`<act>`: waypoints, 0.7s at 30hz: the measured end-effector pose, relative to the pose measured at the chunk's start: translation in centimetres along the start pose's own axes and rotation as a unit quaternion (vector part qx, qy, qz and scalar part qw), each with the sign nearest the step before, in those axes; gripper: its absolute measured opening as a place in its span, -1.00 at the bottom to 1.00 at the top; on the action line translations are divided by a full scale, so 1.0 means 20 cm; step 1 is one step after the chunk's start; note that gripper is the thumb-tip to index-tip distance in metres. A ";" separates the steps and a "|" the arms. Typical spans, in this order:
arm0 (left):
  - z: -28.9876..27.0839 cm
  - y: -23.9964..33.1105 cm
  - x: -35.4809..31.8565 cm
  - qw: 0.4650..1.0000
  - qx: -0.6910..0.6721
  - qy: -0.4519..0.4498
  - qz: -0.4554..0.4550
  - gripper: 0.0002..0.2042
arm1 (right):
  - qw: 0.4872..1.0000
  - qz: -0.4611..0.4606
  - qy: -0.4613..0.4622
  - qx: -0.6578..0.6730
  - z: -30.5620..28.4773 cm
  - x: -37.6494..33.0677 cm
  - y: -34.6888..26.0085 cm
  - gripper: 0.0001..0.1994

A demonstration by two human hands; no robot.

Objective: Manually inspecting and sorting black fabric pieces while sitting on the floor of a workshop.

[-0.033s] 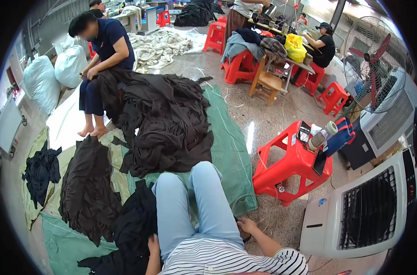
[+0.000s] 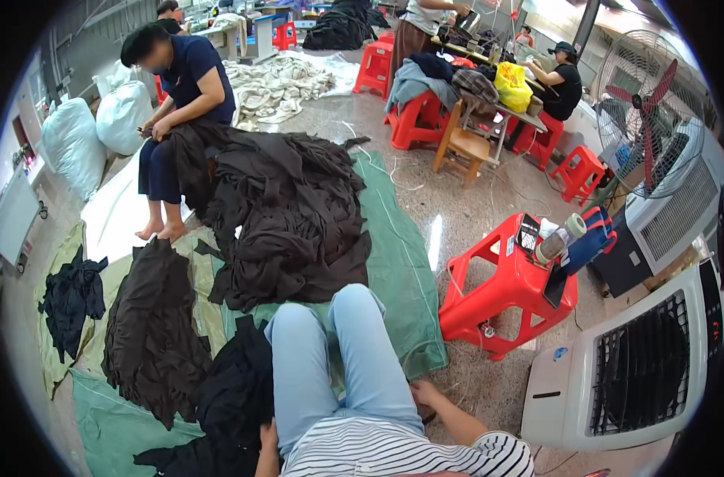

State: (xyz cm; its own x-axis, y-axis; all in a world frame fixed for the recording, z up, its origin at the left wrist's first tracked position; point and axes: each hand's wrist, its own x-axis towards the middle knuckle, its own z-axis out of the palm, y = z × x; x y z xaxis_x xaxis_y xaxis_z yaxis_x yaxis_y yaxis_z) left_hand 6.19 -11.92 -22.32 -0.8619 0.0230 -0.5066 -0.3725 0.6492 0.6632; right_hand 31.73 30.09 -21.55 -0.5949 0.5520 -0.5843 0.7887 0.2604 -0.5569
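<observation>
I sit with my knees together over a green sheet. My left hand hangs low beside my left thigh, against a heap of black cloth; its fingers are small and partly hidden. Beside my right thigh, my right hand has its fingers curled in at a dark thing by the seat, too covered to name. Ahead of my knees lies a large pile of dark brown cloth pieces. A longer dark brown stack lies to the left, with a small black bundle beyond it.
A seated co-worker handles dark cloth at far left. On my right stand a red stool bearing a bottle and phone, an air cooler and a large fan. White sacks stand far left; more workers are behind.
My left hand is slightly lower beside my thigh, and less of its fingers shows. The whole view has shifted a little; my right hand stays in place.
</observation>
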 end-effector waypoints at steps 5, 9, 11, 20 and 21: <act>0.03 0.03 0.23 0.998 -0.057 -0.001 0.021 -0.64 | 0.916 0.117 -0.159 0.349 0.34 0.21 0.07 -0.64; 0.04 0.16 0.45 0.994 -0.108 -0.016 0.021 -0.66 | 0.942 0.096 -0.133 0.292 0.55 0.11 0.60 -0.64; 0.06 0.30 0.60 0.991 -0.128 -0.029 0.035 -0.67 | 0.951 0.081 -0.112 0.275 0.60 0.20 0.66 -0.64; 0.09 0.37 0.72 0.973 -0.204 -0.087 0.068 -0.71 | 0.980 0.035 -0.031 0.193 1.01 0.18 0.63 -0.63; 0.07 0.36 0.69 0.969 -0.216 -0.091 0.074 -0.72 | 0.983 0.026 -0.021 0.182 1.02 0.14 0.62 -0.63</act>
State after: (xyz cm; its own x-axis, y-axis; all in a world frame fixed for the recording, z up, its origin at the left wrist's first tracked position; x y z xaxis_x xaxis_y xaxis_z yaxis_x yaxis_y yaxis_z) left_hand -7.84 -5.90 -25.27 -0.8567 0.2500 -0.4512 -0.3929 0.2506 0.8848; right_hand 36.69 18.72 -42.09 -0.5677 0.5216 -0.6369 0.7150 -0.0711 -0.6955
